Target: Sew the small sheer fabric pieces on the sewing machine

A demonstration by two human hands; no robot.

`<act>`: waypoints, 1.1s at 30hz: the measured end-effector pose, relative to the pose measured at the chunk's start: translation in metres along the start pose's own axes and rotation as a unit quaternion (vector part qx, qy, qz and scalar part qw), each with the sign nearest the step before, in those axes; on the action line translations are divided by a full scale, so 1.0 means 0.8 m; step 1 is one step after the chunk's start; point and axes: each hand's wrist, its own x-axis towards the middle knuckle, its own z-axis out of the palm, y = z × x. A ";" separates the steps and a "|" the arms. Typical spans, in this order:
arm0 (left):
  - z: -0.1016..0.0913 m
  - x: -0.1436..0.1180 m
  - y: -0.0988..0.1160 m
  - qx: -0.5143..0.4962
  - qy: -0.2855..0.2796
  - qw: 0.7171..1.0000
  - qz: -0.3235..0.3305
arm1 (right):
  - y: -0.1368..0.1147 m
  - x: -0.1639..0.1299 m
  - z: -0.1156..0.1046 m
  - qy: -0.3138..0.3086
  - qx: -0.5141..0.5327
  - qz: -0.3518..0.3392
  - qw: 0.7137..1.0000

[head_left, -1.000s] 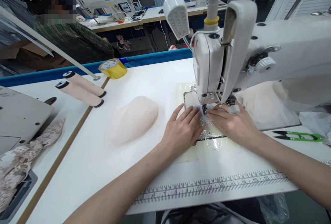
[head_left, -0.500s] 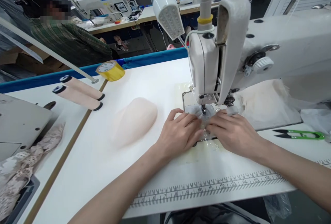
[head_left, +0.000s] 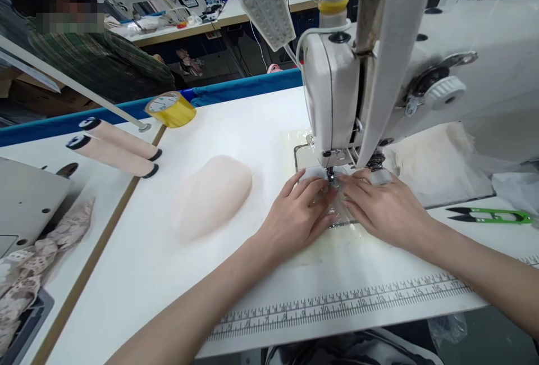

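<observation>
Fingers of the left hand [head_left: 301, 210] and right hand [head_left: 383, 208] have stretched farther in, pressing sheer fabric [head_left: 314, 172] at the presser foot [head_left: 330, 174]; whether either grip pinches, I cannot tell. Stitching seems under way, what remains unclear.

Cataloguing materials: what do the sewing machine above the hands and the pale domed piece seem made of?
Sewing machine: probably painted metal, semi-gloss white, judging by its rigid casing and soft highlights. Domed piece: matte, perhaps foam or molded fabric; its smooth curve leaves that open.
</observation>
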 end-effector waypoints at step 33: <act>-0.002 -0.011 0.012 0.061 0.038 0.995 0.064 | 0.003 -0.004 0.002 0.037 -0.001 -0.027 0.999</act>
